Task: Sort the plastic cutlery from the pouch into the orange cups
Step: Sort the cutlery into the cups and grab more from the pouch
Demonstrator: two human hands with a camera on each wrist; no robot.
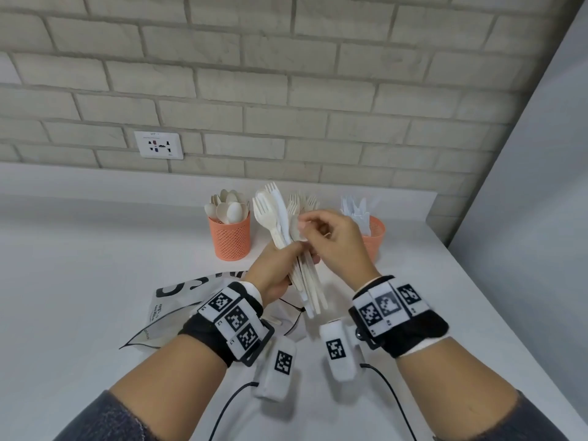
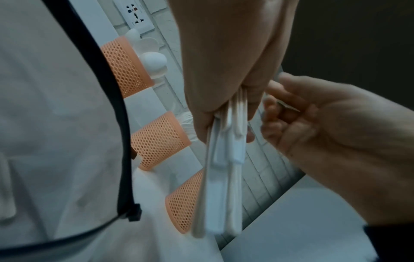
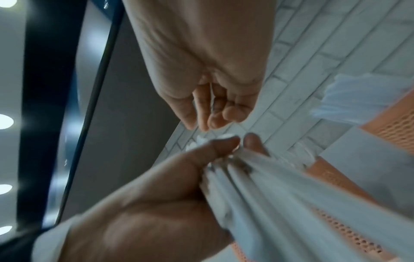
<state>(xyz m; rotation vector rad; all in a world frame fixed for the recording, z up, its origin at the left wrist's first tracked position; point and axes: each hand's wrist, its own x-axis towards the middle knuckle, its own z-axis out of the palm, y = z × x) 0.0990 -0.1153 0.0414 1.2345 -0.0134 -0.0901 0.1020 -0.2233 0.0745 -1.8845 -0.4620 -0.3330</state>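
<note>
Above the table [image 1: 95, 249], the left hand [image 1: 276, 268] clenches a bundle of cutlery [image 1: 280, 224]; right hand [image 1: 334, 240] fingertips pinch one piece. From the left wrist, three orange cups [image 2: 156, 140] wait beyond the fingers. From the right wrist, blur hides the pinched piece; best drawn out straight, bundle held firm.

A white table [image 1: 95, 249] was set against a brick wall. Three orange mesh cups were stood on it in a row near the wall: a left cup [image 1: 229, 237], a middle cup [image 2: 160, 140] and a right cup [image 1: 373, 240]. A pouch [image 1: 178, 300] was laid flat on it nearer the person.
</note>
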